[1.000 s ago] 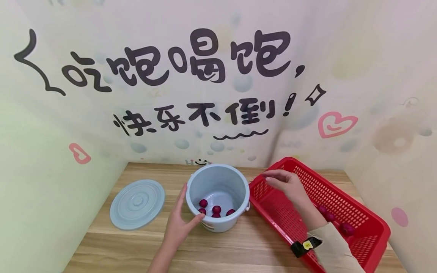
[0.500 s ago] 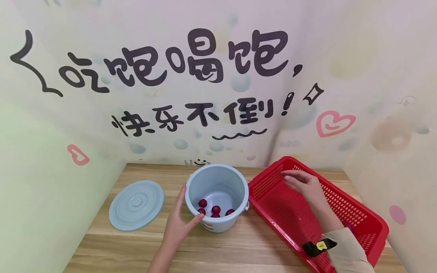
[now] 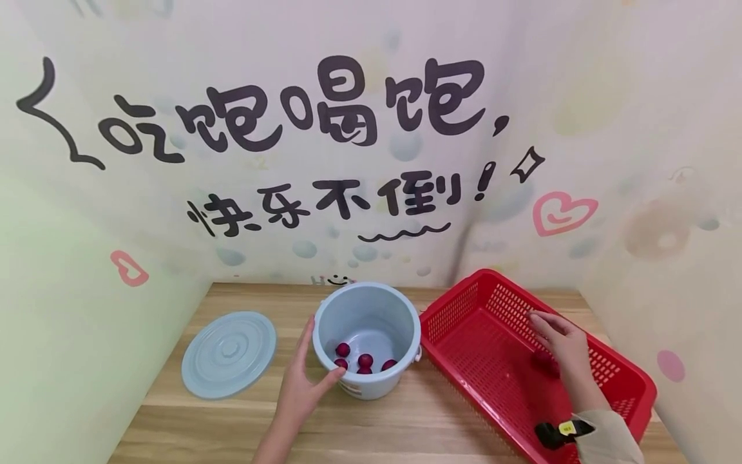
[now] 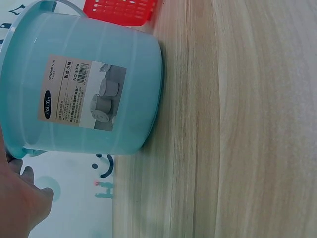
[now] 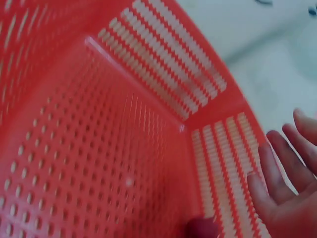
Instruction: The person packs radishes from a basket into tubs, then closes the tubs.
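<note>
A light-blue bucket (image 3: 379,386) stands on the wooden table. Several small round purple-red pieces (image 3: 365,361), resembling radishes, lie on its bottom. My left hand (image 3: 301,380) holds the bucket's left side, thumb at the front rim and fingers along the outer wall. To the right, my right hand (image 3: 565,351) hovers over the red perforated basket (image 3: 481,361) with fingers loosely bent and nothing held. Below that hand lies a purple-red piece (image 3: 543,362), partly hidden by it. In the right wrist view, the right hand's fingers (image 5: 270,173) are spread beside the basket wall.
The bucket's round light-blue lid (image 3: 228,354) lies flat on the table (image 3: 232,428) at the left. A printed wall sheet (image 3: 278,258) closes off the back. The bucket's right side stands close to the basket's left corner. A printed label (image 4: 81,91) is on the bucket's wall.
My right hand has moved right and down, from the basket's left rim to over its right part. My left hand and the bucket have stayed put. The head view has shifted slightly.
</note>
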A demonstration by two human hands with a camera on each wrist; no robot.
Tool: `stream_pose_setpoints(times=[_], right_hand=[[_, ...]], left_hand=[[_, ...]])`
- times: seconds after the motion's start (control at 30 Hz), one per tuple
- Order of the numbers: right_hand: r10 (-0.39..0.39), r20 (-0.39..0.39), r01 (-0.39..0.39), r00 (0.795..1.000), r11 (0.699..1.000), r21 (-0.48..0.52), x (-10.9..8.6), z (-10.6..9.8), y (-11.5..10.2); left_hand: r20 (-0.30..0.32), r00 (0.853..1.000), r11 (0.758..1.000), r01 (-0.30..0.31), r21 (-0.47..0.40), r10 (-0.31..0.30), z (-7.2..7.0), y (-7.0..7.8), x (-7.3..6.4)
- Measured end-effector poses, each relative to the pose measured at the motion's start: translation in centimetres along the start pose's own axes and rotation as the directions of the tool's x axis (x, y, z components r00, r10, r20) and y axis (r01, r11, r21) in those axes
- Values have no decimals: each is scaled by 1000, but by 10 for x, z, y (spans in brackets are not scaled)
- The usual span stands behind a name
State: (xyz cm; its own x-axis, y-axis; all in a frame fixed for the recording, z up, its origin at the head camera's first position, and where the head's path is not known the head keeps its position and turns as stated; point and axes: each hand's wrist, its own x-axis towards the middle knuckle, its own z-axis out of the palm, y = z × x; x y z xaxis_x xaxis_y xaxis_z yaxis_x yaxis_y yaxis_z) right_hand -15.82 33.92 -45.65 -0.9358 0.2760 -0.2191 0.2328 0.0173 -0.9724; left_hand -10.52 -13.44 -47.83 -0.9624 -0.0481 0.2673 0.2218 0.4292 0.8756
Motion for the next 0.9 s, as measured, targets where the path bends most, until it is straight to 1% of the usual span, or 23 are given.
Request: stream_pose_setpoints(times=[0.07, 0.17, 0.23, 0.3, 0.37, 0.43, 0.53, 0.6, 0.67, 0.73, 0.8, 0.87, 0.9], right_hand=[[69, -88, -74, 994, 996, -55, 0, -10, 8], [151, -194, -175, 969, 978, -112, 2, -20, 15], [174, -241, -213, 955, 966, -147, 4, -24, 17], [172, -249, -226, 953, 952, -207, 5, -25, 18], [164, -226, -224, 960, 936, -273, 6, -26, 19], [149, -172, -203, 974, 911, -360, 6, -27, 20], [141, -80, -162, 987, 856, -491, 6, -29, 20], [130, -35, -127, 991, 822, -555, 6, -29, 20], [108, -15, -94, 994, 783, -615, 5, -28, 22], [68, -4, -53, 998, 730, -681, 4, -26, 25], [46, 9, -25, 999, 682, -731, 3, -25, 28], [36, 11, -14, 999, 642, -767, 4, -24, 31], [38, 13, -14, 999, 630, -776, 4, -24, 33]], left_hand=[[0, 1000, 1000, -1, -2, 1, 1, 0, -1], [-3, 1000, 1000, 4, -1, -4, 1, 0, -1], [-6, 1000, 1000, 9, -3, -9, 1, 0, -1], [-6, 1000, 1000, 11, -5, -11, 1, 0, -1], [-7, 1000, 1000, 10, -3, -10, 2, -1, -1], [-6, 1000, 1000, 12, -7, -12, 2, 0, 0], [-8, 1000, 1000, 15, -4, -15, 1, 1, 0], [-7, 1000, 1000, 18, -3, -18, 1, 1, 0], [-5, 1000, 1000, 21, 1, -21, 0, 1, 0], [-3, 1000, 1000, 24, 2, -24, 0, 1, -1], [-2, 1000, 1000, 26, 2, -26, 0, 1, -1], [0, 1000, 1000, 26, 2, -26, 1, 0, -1], [1, 1000, 1000, 25, 3, -25, 1, 0, -1]])
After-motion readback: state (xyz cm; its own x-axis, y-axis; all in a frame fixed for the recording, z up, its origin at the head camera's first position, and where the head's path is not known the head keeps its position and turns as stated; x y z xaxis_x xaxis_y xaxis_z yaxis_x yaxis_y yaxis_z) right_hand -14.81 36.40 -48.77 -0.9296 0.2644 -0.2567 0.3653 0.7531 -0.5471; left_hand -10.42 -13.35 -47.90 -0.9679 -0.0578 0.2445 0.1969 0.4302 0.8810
